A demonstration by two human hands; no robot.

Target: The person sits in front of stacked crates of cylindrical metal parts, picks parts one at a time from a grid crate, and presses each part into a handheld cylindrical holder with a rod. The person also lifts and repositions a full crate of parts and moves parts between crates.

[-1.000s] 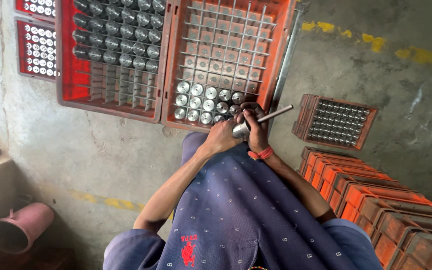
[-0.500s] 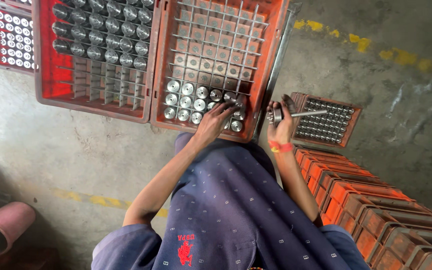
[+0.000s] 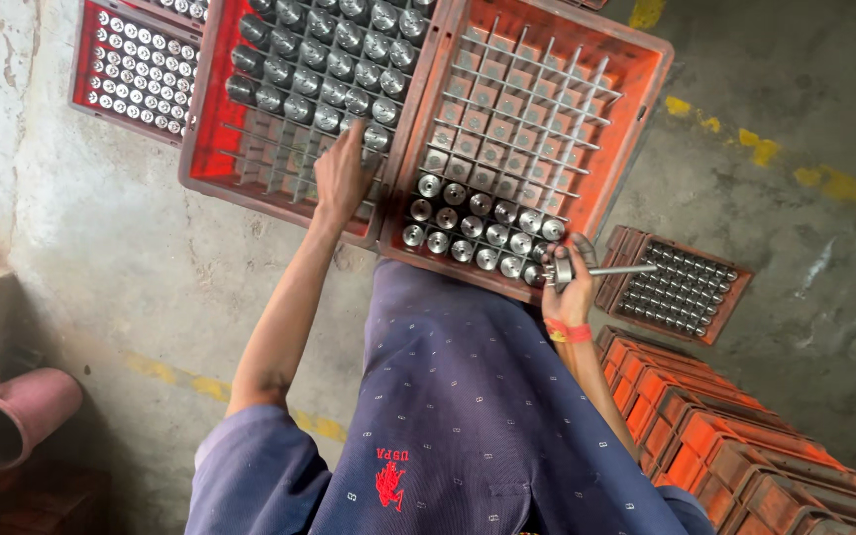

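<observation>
A metal gauge tool (image 3: 587, 269) with a thin rod is clasped in the right hand (image 3: 569, 295), at four o'clock of the orange crate (image 3: 636, 119) with its metal cylinders (image 3: 478, 233). The left hand (image 3: 342, 176) is laid with loose fingers on the dark cylinders (image 3: 324, 69) of the red crate (image 3: 212, 139) at nine o'clock, nothing visibly gripped. A small brown tray (image 3: 681, 287) lies at three o'clock of the right hand.

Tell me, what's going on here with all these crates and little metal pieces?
A person sits over two orange crates with grid dividers. The left hand reaches into the left crate, which holds rows of dark metal cylinders. The right hand holds a metal rod tool at the near corner of the right crate, where shiny round parts fill only the two nearest rows. A smaller tray of pins lies beside that hand.
</observation>
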